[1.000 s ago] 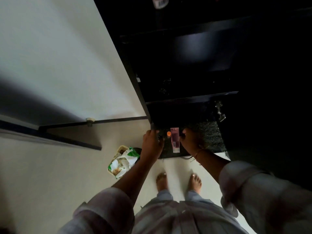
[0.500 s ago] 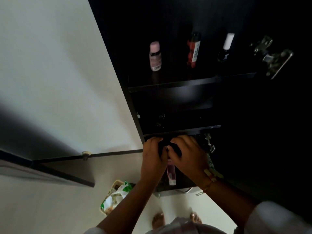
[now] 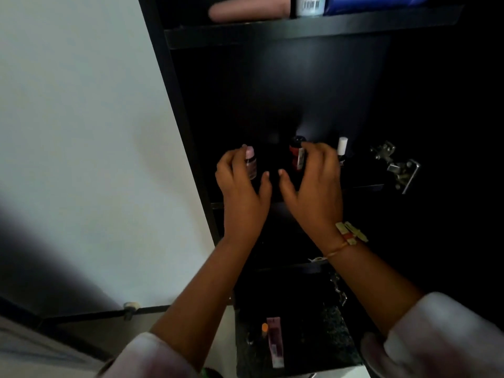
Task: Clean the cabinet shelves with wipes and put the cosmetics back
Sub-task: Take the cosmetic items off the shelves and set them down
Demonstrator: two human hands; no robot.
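Observation:
On the middle shelf (image 3: 365,186) of the dark cabinet stand a pink-capped bottle (image 3: 251,166), a red bottle (image 3: 297,156) and a white-capped bottle (image 3: 342,147). My left hand (image 3: 242,192) curves around the pink-capped bottle, fingers behind it and thumb a little apart from it. My right hand (image 3: 313,184) arches over the red bottle with its thumb spread clear. Down on the speckled counter (image 3: 327,345) lie a pink tube (image 3: 275,342) and a small orange-capped item (image 3: 264,329).
The upper shelf (image 3: 313,31) carries a pink tube (image 3: 248,9), a barcoded bottle (image 3: 309,5) and a blue item (image 3: 376,2). A metal door hinge (image 3: 395,166) juts out at the right. A white wall (image 3: 81,132) lies to the left.
Both hands rose from the counter, where the pink tube stays, up to the middle shelf and spread apart around the pink-capped and red bottles. The view tilted upward.

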